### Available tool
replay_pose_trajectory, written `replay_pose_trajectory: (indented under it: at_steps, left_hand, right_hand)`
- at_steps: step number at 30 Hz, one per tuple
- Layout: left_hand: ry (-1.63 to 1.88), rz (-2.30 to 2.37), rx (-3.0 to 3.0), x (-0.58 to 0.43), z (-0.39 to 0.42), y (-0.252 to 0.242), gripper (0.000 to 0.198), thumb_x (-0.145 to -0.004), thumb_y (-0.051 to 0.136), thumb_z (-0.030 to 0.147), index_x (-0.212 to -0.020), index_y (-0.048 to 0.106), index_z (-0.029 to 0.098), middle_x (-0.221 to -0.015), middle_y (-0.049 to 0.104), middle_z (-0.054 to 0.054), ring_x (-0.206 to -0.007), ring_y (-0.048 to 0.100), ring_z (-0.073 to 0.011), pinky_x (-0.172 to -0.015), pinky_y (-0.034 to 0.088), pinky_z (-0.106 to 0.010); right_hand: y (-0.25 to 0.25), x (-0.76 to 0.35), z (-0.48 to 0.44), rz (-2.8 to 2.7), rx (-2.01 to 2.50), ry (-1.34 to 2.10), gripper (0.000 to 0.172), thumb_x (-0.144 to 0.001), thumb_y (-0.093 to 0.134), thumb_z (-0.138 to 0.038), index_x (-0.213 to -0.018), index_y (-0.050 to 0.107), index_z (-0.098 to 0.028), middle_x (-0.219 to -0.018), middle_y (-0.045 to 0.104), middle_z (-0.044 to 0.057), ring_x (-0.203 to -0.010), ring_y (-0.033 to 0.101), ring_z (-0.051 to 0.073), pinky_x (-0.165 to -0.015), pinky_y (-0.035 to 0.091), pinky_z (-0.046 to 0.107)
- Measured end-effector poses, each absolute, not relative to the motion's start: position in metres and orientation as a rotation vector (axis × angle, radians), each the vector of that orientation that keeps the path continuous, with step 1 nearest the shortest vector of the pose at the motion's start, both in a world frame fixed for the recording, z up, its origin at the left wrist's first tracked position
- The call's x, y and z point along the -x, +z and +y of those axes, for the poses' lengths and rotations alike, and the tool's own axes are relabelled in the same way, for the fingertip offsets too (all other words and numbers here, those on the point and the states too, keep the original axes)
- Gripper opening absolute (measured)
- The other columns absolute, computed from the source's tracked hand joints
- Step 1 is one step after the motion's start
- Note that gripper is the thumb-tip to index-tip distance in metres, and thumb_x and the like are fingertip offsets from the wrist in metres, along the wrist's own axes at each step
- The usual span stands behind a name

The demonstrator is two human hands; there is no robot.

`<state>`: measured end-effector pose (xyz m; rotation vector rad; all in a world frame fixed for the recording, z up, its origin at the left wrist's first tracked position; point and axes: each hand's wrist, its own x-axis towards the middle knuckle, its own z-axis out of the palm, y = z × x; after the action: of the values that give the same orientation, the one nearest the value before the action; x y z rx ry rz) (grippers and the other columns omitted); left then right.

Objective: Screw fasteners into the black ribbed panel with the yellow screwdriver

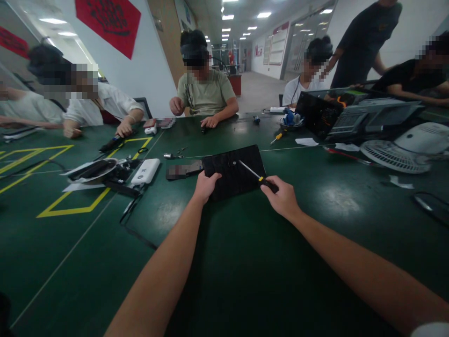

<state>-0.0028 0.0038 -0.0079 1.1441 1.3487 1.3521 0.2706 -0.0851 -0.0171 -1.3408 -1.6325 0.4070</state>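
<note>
My left hand (206,187) is closed on the left edge of a flat black rectangular panel (238,180), thumb on top and the other fingers mostly hidden. In my right hand (283,196) is a screwdriver (250,171) with a black and yellow handle, my fingers wrapped round it. Its metal shaft points up and left over the panel; whether the tip touches the surface I cannot tell. A small pale round spot (235,163) shows on the panel near the tip. Just left of the panel lies a dark handheld device (184,169), partly blurred out.
A white power bank (146,171) and a round device with cables (96,171) lie to the left. Small metal parts (169,156) sit beyond the panel. On the right are another screwdriver (278,136), an opened computer case (365,119) and a white fan (403,147). Several people sit around the table.
</note>
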Motion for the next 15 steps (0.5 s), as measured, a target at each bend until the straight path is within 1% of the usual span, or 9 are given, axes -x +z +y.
replay_pose_trajectory:
  at_steps: [5, 8, 15]
  left_hand:
    - [1.342, 1.371, -1.126, 0.0024, 0.0045, -0.0057, 0.034, -0.057, 0.081, 0.031, -0.088, 0.074, 0.018, -0.088, 0.078, -0.007, -0.086, 0.074, -0.0271, -0.084, 0.061, -0.041]
    - [1.333, 1.370, -1.127, 0.0028, 0.0044, -0.0046, 0.035, -0.057, 0.081, 0.033, -0.087, 0.073, 0.018, -0.088, 0.078, -0.006, -0.085, 0.073, -0.0273, -0.084, 0.060, -0.042]
    - [1.326, 1.357, -1.122, 0.0022, 0.0024, -0.0031, 0.036, -0.058, 0.082, 0.033, -0.089, 0.073, 0.018, -0.090, 0.079, -0.007, -0.090, 0.075, -0.0291, -0.086, 0.060, -0.043]
  right_hand:
    - [-0.0133, -0.2700, -0.0816, -1.660, 1.343, 0.434, 0.022, -0.097, 0.065, -0.038, -0.107, 0.074, -0.022, -0.092, 0.076, 0.006, -0.080, 0.070, 0.024, -0.075, 0.054, 0.041]
    - [-0.0148, -0.2707, -0.0799, -1.651, 1.357, 0.436, 0.022, -0.096, 0.066, -0.038, -0.110, 0.073, -0.022, -0.093, 0.076, 0.006, -0.081, 0.071, 0.024, -0.074, 0.055, 0.041]
    - [-0.0157, -0.2706, -0.0784, -1.653, 1.371, 0.369, 0.021, -0.094, 0.069, -0.037, -0.110, 0.074, -0.024, -0.100, 0.078, 0.008, -0.090, 0.073, 0.027, -0.082, 0.057, 0.045]
